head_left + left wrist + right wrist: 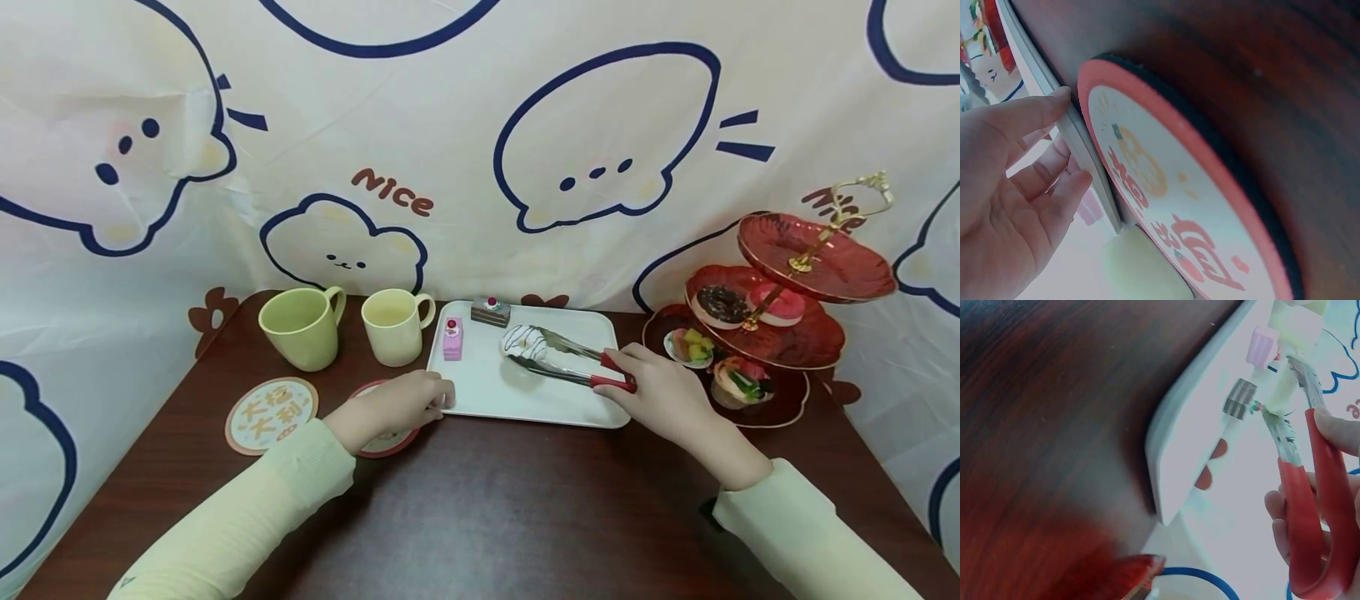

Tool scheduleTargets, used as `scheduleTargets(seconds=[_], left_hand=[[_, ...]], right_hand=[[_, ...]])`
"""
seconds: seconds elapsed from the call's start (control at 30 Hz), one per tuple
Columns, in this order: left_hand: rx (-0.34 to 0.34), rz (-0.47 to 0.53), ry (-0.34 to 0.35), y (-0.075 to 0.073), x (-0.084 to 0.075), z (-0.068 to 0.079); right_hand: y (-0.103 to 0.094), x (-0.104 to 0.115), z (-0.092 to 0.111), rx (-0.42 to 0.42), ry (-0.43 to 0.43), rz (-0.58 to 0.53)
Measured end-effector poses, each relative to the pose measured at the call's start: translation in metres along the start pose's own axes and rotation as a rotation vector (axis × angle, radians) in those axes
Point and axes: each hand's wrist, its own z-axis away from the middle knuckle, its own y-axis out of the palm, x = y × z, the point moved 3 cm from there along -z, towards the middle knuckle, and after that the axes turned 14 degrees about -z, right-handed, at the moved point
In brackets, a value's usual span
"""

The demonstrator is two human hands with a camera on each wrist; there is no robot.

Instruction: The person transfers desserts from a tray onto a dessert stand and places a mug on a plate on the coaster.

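My right hand (663,392) holds metal tongs (562,375) by their red handles (1300,519). Between the tong tips is a white doughnut (524,342) with dark drizzle, held over the white tray (487,392). At the tray's front left corner, my left hand (401,402) pinches the rim, thumb and fingers bent at the edge in the left wrist view. A pink cake slice (452,342) sits on the tray's left side, and a chocolate cake slice (491,312) lies at its back edge, each topped with something red.
A tiered red stand (825,333) with doughnuts and fruit-topped pastries stands at the right. Left of the tray are a green mug (300,329) and a pale yellow mug (393,333). A round coaster (272,415) lies at left; a red-rimmed coaster (1166,175) lies beneath my left forearm.
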Motion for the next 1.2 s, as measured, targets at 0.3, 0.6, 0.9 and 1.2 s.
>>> scheduleTargets(seconds=[0.3,0.6,0.9,1.2], left_hand=[[0.006,0.008,-0.004,0.001,-0.001,0.0],[0.011,0.009,-0.01,0.0,-0.002,0.001],[-0.005,0.002,-0.012,0.001,-0.002,0.002],[-0.018,-0.001,-0.001,-0.001,-0.002,0.002]], right_hand=[[-0.028,0.003,0.018,-0.025,0.012,0.023],[-0.054,0.004,0.037,-0.072,0.032,0.066],[-0.081,-0.003,0.056,-0.125,0.063,0.101],[-0.111,-0.013,0.075,-0.128,0.18,0.144]])
